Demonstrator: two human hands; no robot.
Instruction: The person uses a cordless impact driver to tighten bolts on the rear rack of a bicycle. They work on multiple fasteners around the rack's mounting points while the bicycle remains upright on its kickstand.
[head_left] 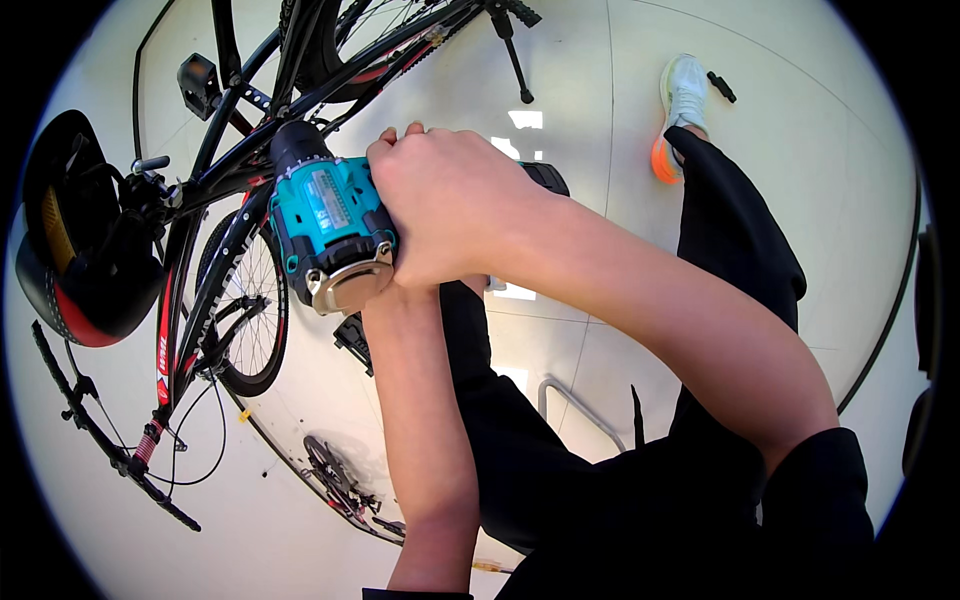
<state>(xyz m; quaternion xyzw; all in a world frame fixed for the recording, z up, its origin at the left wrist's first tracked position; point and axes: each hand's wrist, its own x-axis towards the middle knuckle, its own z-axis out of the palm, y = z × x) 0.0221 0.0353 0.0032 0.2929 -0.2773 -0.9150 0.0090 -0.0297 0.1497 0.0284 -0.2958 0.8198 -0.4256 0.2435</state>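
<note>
My right hand (440, 200) is wrapped round the handle of a teal and black cordless drill (325, 215). The drill's black base pokes out beyond my fist. Its dark chuck (297, 147) points away from me, over the frame of a black and red bicycle (230, 280); whether it touches the frame or holds a bit cannot be made out. My left forearm (420, 420) reaches up to the rear of the drill. Behind the drill and my right hand, my left hand is mostly hidden, so its grip does not show.
The bicycle's black and red saddle (100, 250) and its handlebar (115, 450) are at the left, its kickstand (512, 60) at the top. Dark bicycle parts (340, 480) lie on the pale tiled floor. A grey bent tube (580, 400) and a small black object (721, 87) also show.
</note>
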